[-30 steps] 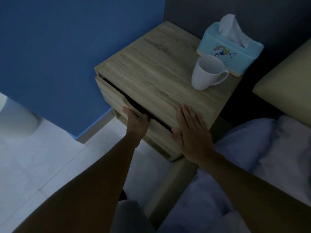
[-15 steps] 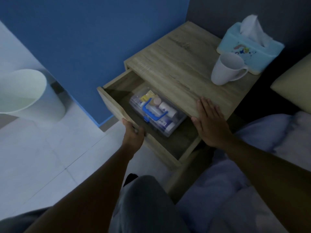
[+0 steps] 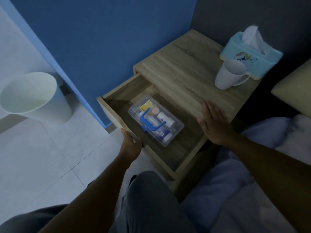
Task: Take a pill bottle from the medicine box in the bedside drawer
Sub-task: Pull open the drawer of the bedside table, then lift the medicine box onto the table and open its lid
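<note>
Closest to me I see two bare arms reaching out over a knee (image 3: 148, 199) in grey trousers. My left hand (image 3: 130, 143) is curled around the front edge of the drawer (image 3: 116, 118), gripping the wood. My right hand (image 3: 214, 123) lies flat and open on the front edge of the bedside table (image 3: 181, 71), fingers spread, holding nothing.

The drawer is pulled far out. Inside it sits one clear box (image 3: 155, 120) with a blue handle on its lid. The lid is shut. Through the clear plastic I can see a few small medicine things packed together. One looks like a white pill bottle (image 3: 165, 119), lying on its side near the handle. I cannot count the rest for sure, because they are blurry.

Farther off, on the table top, stand one white mug (image 3: 229, 76) and one light blue tissue box (image 3: 252, 54), touching each other. One white bin (image 3: 32, 96) stands on the floor by the blue wall (image 3: 101, 39).
</note>
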